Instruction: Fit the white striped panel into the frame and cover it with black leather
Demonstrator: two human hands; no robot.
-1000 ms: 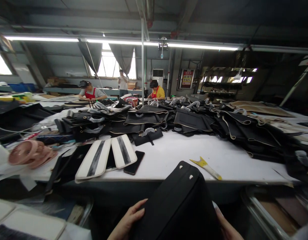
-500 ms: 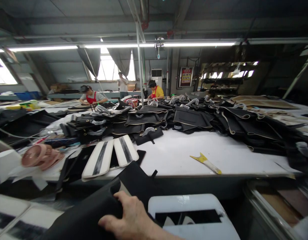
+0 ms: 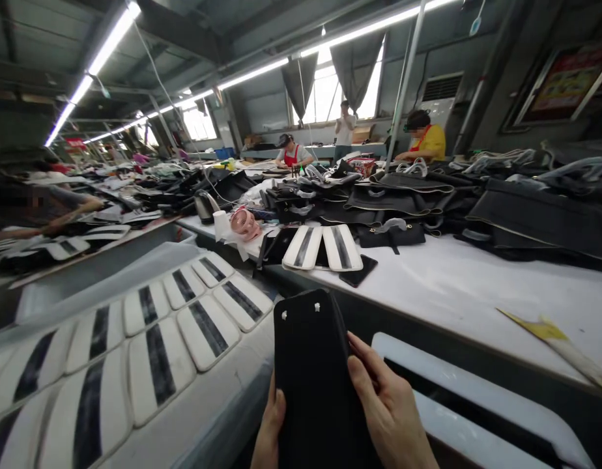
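Holding, left hand: the left hand (image 3: 269, 420) is clasping the left edge of the black piece (image 3: 315, 391), nearly closed, its other fingers mostly hiding behind.
Holding, right hand: the right hand (image 3: 389, 397) is gripping the right edge, thumb and fingers bending close together along the side.
Black piece: it is tilting upward between both hands, nearer than the white table, two small white marks (image 3: 317, 307) showing near its far end.
Striped panels: white panels (image 3: 159, 365) with dark bands are lying in rows to the left.
White table: its top (image 3: 452, 280) is bearing two banded panels (image 3: 301, 247), a dark phone (image 3: 359, 270) just beside them, and a yellow-ended scraper (image 3: 550, 335) farther right.
Slotted white piece (image 3: 457, 376): it is showing beside the right hand, below the tabletop.
Pink fan (image 3: 245, 223): it is standing left of the two banded panels.
Black bags (image 3: 399, 198): they are lying heaped across the table.
Co-workers: a person in a red apron (image 3: 291, 155) and another in yellow (image 3: 434, 144) are sitting beyond the heap.
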